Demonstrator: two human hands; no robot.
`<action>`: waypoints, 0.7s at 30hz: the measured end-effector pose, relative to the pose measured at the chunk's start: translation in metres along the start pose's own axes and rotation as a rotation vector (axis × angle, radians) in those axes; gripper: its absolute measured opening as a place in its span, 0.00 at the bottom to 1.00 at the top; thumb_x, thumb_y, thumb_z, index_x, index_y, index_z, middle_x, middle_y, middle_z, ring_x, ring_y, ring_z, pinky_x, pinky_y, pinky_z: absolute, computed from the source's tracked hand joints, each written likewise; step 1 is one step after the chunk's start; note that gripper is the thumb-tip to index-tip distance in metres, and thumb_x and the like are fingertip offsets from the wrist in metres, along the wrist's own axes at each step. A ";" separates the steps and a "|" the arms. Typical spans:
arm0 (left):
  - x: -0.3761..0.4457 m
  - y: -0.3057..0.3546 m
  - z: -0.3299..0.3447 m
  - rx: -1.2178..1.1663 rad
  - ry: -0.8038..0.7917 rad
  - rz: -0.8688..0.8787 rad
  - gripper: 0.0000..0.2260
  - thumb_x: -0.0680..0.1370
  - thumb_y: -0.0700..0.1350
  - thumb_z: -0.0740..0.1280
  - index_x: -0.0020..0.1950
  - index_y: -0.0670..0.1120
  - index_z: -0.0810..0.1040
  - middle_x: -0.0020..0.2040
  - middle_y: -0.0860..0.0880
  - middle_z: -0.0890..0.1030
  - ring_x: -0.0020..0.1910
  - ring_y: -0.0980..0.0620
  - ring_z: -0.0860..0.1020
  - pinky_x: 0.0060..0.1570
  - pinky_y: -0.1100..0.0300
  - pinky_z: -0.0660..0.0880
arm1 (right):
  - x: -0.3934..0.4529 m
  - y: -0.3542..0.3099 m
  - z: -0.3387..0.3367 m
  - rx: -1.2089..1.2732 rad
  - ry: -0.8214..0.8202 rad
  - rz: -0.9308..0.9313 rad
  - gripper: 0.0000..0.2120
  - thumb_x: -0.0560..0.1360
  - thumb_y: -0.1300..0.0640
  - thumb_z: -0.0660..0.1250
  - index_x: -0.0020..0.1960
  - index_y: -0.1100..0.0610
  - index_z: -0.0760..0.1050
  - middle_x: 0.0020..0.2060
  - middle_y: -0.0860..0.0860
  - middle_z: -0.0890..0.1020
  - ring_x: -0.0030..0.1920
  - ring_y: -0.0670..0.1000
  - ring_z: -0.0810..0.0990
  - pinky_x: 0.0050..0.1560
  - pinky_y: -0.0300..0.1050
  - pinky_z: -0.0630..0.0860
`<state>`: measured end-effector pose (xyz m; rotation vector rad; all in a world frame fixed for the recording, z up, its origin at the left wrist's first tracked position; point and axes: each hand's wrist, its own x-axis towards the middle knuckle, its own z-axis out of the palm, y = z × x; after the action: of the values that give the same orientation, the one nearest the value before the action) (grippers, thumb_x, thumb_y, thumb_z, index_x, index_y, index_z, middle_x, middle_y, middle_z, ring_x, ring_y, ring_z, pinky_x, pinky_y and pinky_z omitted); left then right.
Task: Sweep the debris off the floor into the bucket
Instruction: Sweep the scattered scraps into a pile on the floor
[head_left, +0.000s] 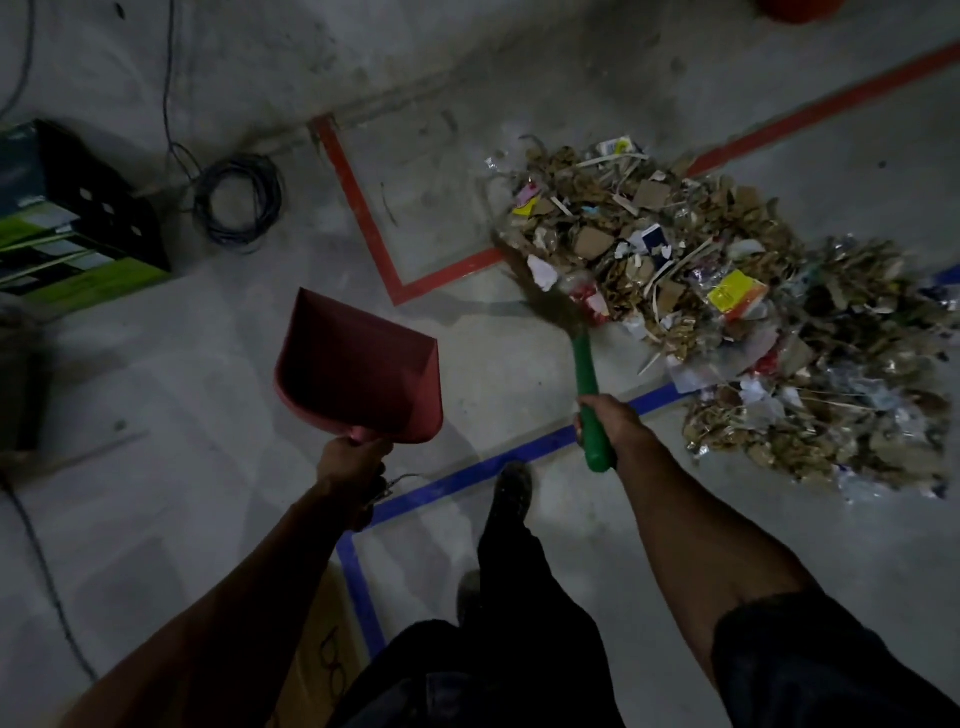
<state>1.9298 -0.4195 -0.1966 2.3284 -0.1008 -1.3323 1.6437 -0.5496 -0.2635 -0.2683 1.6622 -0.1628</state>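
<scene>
You are early in the job: the debris (727, 312) lies heaped on the floor (467, 364) to your right, none visibly scooped. Your right hand (605, 418) wraps its fingers around the green broom (584, 364), bristles touching the pile's near edge. Your left hand (353, 460) grips the empty red dustpan (358, 369). The red shape at the top edge may be the bucket (795, 8). No writing is legible.

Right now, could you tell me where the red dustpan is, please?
In the head view, the red dustpan is left of centre, held in the left hand, left of the broom and debris pile.
</scene>
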 end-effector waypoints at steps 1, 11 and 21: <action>-0.004 -0.006 0.000 -0.015 0.000 -0.003 0.07 0.77 0.39 0.69 0.47 0.35 0.76 0.30 0.43 0.72 0.25 0.47 0.69 0.18 0.66 0.65 | -0.003 0.000 -0.005 0.037 0.008 -0.006 0.06 0.77 0.58 0.67 0.48 0.62 0.73 0.28 0.55 0.76 0.25 0.50 0.74 0.21 0.38 0.70; -0.061 -0.066 -0.017 -0.007 -0.046 0.066 0.10 0.78 0.38 0.68 0.54 0.32 0.76 0.32 0.43 0.72 0.26 0.47 0.69 0.20 0.63 0.67 | -0.072 0.057 -0.037 -0.111 0.026 -0.162 0.18 0.75 0.62 0.68 0.63 0.68 0.70 0.31 0.60 0.75 0.18 0.51 0.73 0.20 0.39 0.69; -0.145 -0.132 -0.026 -0.049 -0.177 0.254 0.12 0.77 0.41 0.70 0.35 0.43 0.71 0.30 0.45 0.71 0.25 0.51 0.69 0.21 0.64 0.67 | -0.215 0.190 -0.079 -0.601 0.159 -0.482 0.19 0.67 0.58 0.72 0.55 0.63 0.74 0.44 0.60 0.82 0.40 0.60 0.83 0.40 0.52 0.82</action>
<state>1.8538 -0.2512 -0.1246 2.0720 -0.4007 -1.3896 1.5702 -0.3127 -0.0983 -1.1368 1.7478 -0.0385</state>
